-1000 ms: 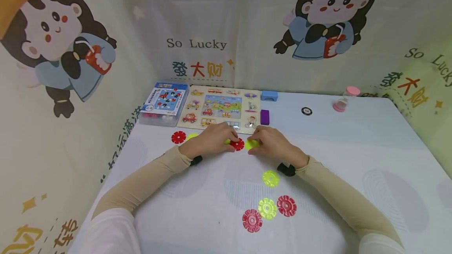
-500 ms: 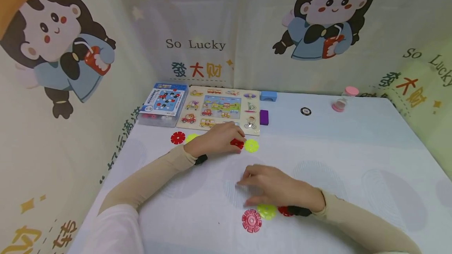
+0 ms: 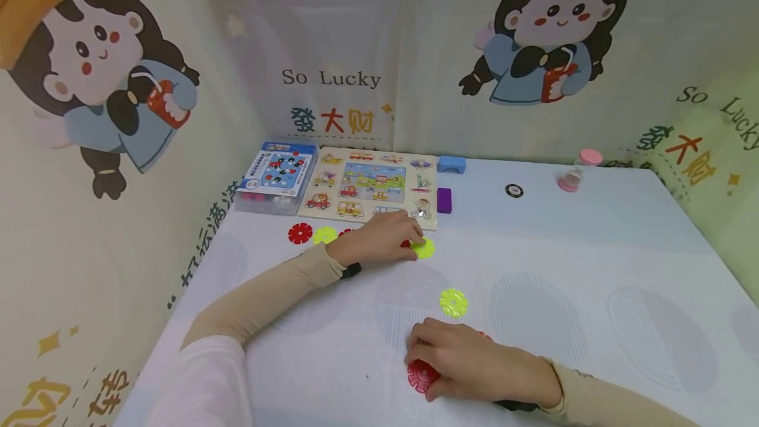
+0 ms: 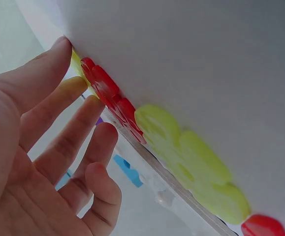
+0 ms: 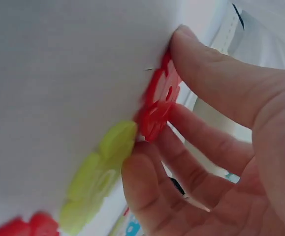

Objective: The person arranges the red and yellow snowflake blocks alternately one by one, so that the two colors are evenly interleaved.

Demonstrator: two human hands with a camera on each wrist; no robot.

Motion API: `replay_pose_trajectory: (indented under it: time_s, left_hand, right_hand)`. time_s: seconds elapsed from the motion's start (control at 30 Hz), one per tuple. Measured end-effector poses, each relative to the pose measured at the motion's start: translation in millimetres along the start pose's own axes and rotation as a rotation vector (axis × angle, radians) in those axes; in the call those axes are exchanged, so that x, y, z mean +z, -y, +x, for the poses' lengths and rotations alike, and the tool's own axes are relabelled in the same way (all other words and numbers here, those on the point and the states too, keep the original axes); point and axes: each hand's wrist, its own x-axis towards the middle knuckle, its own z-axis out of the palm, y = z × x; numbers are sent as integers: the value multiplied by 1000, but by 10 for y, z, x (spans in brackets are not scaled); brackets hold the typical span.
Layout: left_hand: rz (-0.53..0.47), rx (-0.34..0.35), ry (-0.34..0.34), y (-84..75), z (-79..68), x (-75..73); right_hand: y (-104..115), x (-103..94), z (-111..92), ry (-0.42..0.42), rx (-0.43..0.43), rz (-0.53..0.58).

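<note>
My left hand is at the right end of a row of flower-shaped plastic discs, thumb and fingertips around the edges of a yellow disc. Beside it in the left wrist view lie a red disc and another yellow disc. The forearm covers part of the row, whose left end shows a red disc. Lower down, my right hand grips a red disc by its edges, flat at the table. A yellow disc near its curled little finger shows in the right wrist view.
A loose yellow disc lies above my right hand. Behind the row are a boxed kit and a picture puzzle board. A blue block, purple block, black chip and hourglass stand farther back.
My right hand has let go of the yellow disc at the row's end and come down to the near red disc. My left hand has shifted right, from the red disc to that yellow one.
</note>
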Motion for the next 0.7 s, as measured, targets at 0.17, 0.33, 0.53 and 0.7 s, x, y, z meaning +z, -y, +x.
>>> replay_pose_trajectory:
  time_s: [0.17, 0.33, 0.53, 0.7]
  left_hand:
    - [-2, -17, 2, 4, 12, 11]
    - [13, -12, -9, 13, 34, 24]
    - [21, -17, -10, -12, 32, 9]
    - [44, -11, -14, -11, 46, 1]
  right_hand:
    - [44, -19, 19, 7, -40, -37]
    - [27, -21, 31, -66, -90, -86]
    - [-100, -102, 36, -59, -34, 26]
    - [-551, -349, 55, -72, 161, 127]
